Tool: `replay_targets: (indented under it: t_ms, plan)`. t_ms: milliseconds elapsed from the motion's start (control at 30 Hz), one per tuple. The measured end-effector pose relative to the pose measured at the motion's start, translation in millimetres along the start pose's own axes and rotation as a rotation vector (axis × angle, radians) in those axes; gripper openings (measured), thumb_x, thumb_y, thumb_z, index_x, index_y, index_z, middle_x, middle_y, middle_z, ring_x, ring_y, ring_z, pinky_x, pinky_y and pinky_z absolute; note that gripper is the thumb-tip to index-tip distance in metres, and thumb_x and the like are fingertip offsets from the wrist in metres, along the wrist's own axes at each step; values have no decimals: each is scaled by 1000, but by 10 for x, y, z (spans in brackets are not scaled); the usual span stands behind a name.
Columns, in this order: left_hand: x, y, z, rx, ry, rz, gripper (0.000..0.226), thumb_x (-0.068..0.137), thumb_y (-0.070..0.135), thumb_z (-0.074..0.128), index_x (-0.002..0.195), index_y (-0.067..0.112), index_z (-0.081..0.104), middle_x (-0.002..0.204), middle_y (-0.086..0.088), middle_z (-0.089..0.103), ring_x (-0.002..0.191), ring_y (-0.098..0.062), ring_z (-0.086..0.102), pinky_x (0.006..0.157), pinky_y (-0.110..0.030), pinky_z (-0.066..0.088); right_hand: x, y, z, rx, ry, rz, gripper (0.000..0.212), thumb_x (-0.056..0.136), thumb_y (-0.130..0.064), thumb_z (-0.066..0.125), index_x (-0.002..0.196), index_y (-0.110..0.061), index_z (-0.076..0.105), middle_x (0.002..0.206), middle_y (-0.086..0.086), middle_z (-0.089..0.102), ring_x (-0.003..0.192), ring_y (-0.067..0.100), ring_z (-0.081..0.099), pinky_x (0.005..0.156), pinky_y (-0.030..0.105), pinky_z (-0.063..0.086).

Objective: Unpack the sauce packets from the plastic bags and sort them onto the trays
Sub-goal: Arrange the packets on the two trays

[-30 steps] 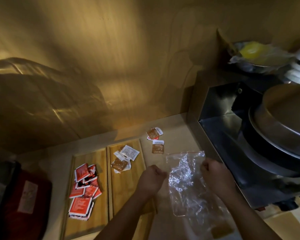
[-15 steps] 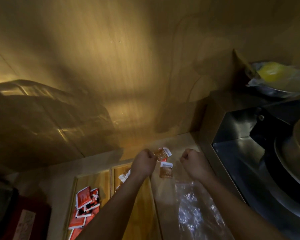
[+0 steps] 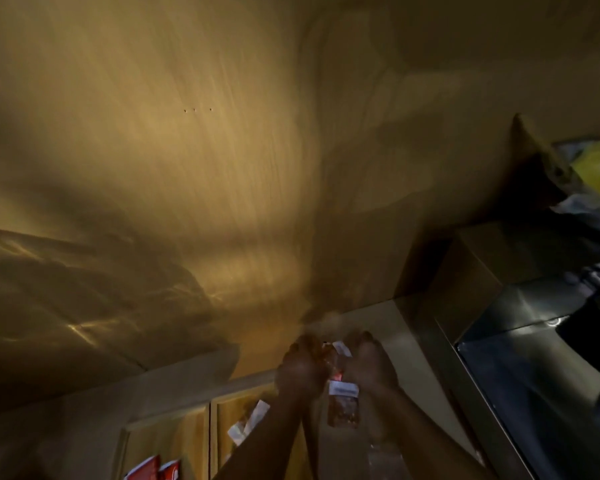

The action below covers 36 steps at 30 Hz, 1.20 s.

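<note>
Both my hands reach toward the wall at the far end of the counter. My left hand [image 3: 302, 370] and my right hand [image 3: 369, 363] are side by side with curled fingers and blurred by motion. A brown sauce packet with a white top [image 3: 340, 349] sits between their fingertips; whether either hand grips it is unclear. A second brown packet [image 3: 343, 407] lies flat just behind, between my wrists. White packets [image 3: 248, 422] lie on the right wooden tray [image 3: 227, 410], and red packets [image 3: 153, 471] on the left tray [image 3: 167, 441]. The clear plastic bag [image 3: 385, 459] lies under my right forearm.
A wooden wall [image 3: 222, 168] rises right behind the counter. A steel appliance [image 3: 520, 358] blocks the right side. A bagged yellow item [image 3: 596, 168] sits on top of it at the far right.
Both hands let go of the plastic bag, which now lies on the counter, and moved forward to the far brown packet. The view tilted up toward the wall.
</note>
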<state>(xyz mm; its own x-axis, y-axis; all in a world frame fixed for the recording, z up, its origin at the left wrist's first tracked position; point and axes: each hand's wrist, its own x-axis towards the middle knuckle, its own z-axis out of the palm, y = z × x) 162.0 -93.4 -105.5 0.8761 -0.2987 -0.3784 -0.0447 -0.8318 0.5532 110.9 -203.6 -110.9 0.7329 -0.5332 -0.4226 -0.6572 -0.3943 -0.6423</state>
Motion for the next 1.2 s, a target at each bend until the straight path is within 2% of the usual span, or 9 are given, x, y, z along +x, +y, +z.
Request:
replay_targets:
  t_ms: [200,333,433,533,633,733,900,1100,1200]
  plan:
    - [56,-43,263,87,77,-47,40,83,35,58,115,15,48,119,-5,60,114,-24,55,95,-34,38,39,-19,109,-119,14,57,50,75,-49,61,115,-21,50,121,5,57,114,26,53,90,37,42]
    - [84,-39,302,92,89,-67,31,86,33,53,113,20,58,123,-1,61,118,-19,54,99,-34,35,95,-28,115,-162,-10,54,41,76,-51,60,109,-27,58,119,0,59,115,23,52,92,38,39]
    - [84,-41,298,63,95,-75,26,88,27,51,110,21,62,121,0,64,117,-17,55,102,-33,35,140,5,137,-40,-67,66,32,72,-41,65,99,-24,64,109,-1,66,107,23,60,93,37,45]
    - [30,-52,249,-108,85,-29,21,85,24,58,102,16,67,106,-2,70,97,-17,64,91,-29,46,128,57,110,200,-114,52,19,72,-26,69,86,-12,69,91,9,71,89,25,66,80,34,54]
    - [20,-63,188,-224,83,9,18,78,25,66,88,12,71,87,-5,73,75,-17,67,76,-35,56,98,105,64,322,-104,54,28,75,-15,67,84,11,63,90,32,66,73,25,62,65,30,47]
    - [21,-58,186,-89,74,80,28,81,24,61,107,13,65,107,-9,69,94,-22,65,86,-35,52,37,112,41,427,-51,50,18,74,-10,62,79,7,65,83,29,68,77,37,69,72,47,57]
    - [39,-37,283,99,61,15,61,77,35,67,129,15,40,120,-10,54,108,-28,57,88,-35,46,-163,177,-88,561,-26,62,13,74,-3,62,79,-10,72,81,11,75,78,27,72,79,47,58]
    - [162,37,405,145,77,-172,56,80,39,62,126,11,44,128,-10,50,117,-25,51,100,-34,39,-384,197,-302,687,41,129,8,73,-1,67,71,-7,71,71,10,75,69,26,69,64,35,53]
    - [225,47,411,93,32,-218,52,81,41,57,123,10,52,129,-12,51,119,-28,50,103,-36,39,-480,191,-450,670,45,102,15,74,2,68,65,-9,68,60,4,68,59,17,61,48,16,49]
